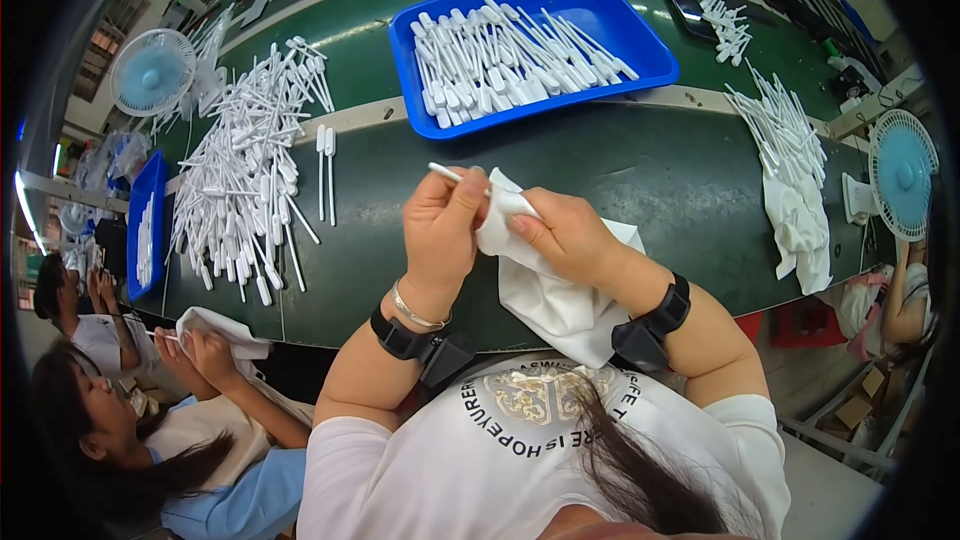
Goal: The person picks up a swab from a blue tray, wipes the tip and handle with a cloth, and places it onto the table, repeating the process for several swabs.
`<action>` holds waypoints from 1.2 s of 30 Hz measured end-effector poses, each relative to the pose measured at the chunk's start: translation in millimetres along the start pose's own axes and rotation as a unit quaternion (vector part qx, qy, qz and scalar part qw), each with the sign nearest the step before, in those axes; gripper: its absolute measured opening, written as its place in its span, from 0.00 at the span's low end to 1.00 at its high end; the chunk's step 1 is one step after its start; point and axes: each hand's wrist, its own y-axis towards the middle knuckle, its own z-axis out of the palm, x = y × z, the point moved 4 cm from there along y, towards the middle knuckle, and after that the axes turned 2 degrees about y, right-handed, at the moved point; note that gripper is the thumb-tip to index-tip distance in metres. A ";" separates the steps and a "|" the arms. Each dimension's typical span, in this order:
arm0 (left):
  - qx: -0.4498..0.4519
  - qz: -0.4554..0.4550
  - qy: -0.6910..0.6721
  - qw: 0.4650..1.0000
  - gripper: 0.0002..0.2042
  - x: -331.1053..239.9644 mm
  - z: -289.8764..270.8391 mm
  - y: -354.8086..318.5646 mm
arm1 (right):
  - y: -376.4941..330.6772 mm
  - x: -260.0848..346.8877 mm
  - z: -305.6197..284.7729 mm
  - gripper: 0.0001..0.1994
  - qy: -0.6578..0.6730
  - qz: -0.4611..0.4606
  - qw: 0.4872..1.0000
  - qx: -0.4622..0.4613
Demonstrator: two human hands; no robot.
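My left hand (440, 225) is closed in a pinch on a thin white plastic stick (444, 172), whose tip points out to the upper left. Beside it, my right hand (575, 240) grips a white cloth (565, 305). The cloth is folded around the other end of the stick, so that end is hidden. Its loose part hangs down over the table edge against my shirt. Just beyond my hands stands a blue tray (650, 45) of white sticks with thicker oblong ends (480, 65).
A large heap of similar sticks (240, 160) lies left on the green table (380, 280), with two sticks apart (326, 170). At right, more sticks (780, 130) lie beside a crumpled white cloth (798, 230). Fans (152, 73) stand at both sides. A co-worker (180, 430) sits at my left.
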 end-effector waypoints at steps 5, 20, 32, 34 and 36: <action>-0.014 -0.009 -0.045 0.999 0.06 -5.7 -3.3 3.2 | -3.1 -4.4 -2.5 0.14 0.234 0.014 0.972 -0.024; 0.081 -0.200 -0.061 0.975 0.09 11.6 -6.2 9.9 | 1.7 -16.5 -13.2 0.15 0.541 0.156 0.826 0.001; 0.043 -0.107 -0.074 0.991 0.08 2.9 -14.1 20.0 | 0.8 -20.9 0.2 0.15 0.389 0.086 0.917 -0.037; 0.031 -0.093 -0.044 0.994 0.07 3.2 -10.0 15.6 | -0.3 -18.8 2.1 0.15 0.304 0.047 0.951 -0.041; 0.006 -0.032 -0.029 0.999 0.06 -1.7 -6.3 8.4 | -1.5 -18.1 -2.2 0.15 0.341 0.059 0.936 -0.061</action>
